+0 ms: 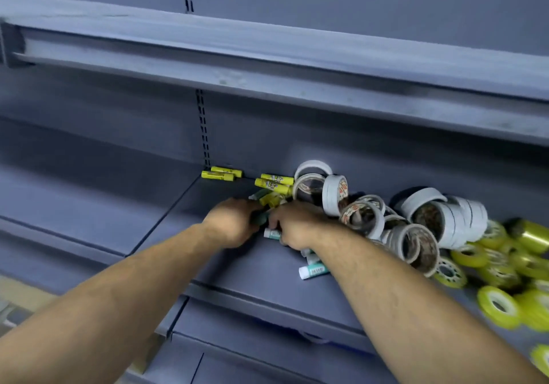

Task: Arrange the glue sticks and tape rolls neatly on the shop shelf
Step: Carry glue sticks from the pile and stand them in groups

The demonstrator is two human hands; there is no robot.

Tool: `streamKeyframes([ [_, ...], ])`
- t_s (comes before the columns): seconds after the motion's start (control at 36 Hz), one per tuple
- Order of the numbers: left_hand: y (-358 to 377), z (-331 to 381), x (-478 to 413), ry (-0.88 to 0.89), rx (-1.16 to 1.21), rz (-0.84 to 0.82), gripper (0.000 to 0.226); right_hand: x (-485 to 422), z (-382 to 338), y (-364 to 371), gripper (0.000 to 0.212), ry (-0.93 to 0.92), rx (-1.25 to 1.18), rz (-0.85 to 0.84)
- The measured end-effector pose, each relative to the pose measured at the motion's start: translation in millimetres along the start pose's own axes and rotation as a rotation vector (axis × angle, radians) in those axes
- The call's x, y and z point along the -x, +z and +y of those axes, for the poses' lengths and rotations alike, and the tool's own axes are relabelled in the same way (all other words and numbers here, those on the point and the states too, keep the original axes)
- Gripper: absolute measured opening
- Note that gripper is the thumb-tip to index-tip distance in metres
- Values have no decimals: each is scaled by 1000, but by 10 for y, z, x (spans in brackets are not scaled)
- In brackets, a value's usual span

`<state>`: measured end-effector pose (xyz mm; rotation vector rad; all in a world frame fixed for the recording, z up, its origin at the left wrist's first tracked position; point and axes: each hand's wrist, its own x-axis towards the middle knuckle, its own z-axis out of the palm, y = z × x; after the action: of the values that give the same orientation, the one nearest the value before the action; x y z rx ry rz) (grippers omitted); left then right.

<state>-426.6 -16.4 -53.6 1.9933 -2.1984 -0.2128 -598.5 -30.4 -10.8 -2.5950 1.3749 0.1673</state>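
Observation:
On the grey shelf [243, 267], my left hand [234, 223] grips a dark green glue stick [259, 220] amid a loose heap of glue sticks. My right hand [297, 224] curls around a white-and-teal glue stick [271, 234] beside it. Yellow glue sticks [274, 184] lie behind my hands, and two more [221, 173] rest at the back wall. Another white-and-teal glue stick [313, 271] lies under my right forearm. White tape rolls [416, 235] are piled to the right, with yellow-green tape rolls [505, 264] farther right.
An upper shelf [267, 65] overhangs the working shelf. The slotted upright [203, 128] runs down the back panel. The left shelf section [89, 199] is bare. The shelf's front lip [267, 303] runs beneath my forearms.

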Motion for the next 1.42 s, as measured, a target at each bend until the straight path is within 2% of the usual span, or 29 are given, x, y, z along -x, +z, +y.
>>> streamKeyframes([
  [0.22, -86, -100, 23, 21, -64, -159, 33, 25, -46, 27, 32, 55, -25, 14],
  [0.31, -193, -135, 40, -20, -110, -302, 45, 24, -46, 20, 33, 54, -19, 5],
  [0.42, -347, -113, 89, -77, -48, -474, 68, 24, -30, 10, 33, 51, -21, -1],
  [0.47, -353, -132, 91, -97, -41, -497, 61, 13, -24, 11, 34, 47, -21, -8],
  [0.53, -319, -171, 102, -135, -24, -442, 53, 1, -18, 9, 35, 45, -18, -13],
  [0.67, -196, -222, 185, -183, 229, -140, 65, -43, 15, 35, 34, 33, -15, -11],
  [0.78, -135, -236, 233, -227, 362, -12, 72, -84, 34, 65, 25, 38, 3, -30],
  [0.97, -109, -224, 247, -206, 372, 42, 65, -116, 53, 73, 17, -9, 40, 5],
  [1.11, -120, -230, 269, -184, 370, 76, 55, -118, 17, 6, 33, -20, -35, 14],
  [1.25, -100, -203, 307, -178, 369, 93, 49, -165, -42, 13, 48, 84, -185, 148],
  [1.42, -80, -182, 375, -174, 379, 131, 45, -162, -98, 117, 23, 155, -422, 240],
])
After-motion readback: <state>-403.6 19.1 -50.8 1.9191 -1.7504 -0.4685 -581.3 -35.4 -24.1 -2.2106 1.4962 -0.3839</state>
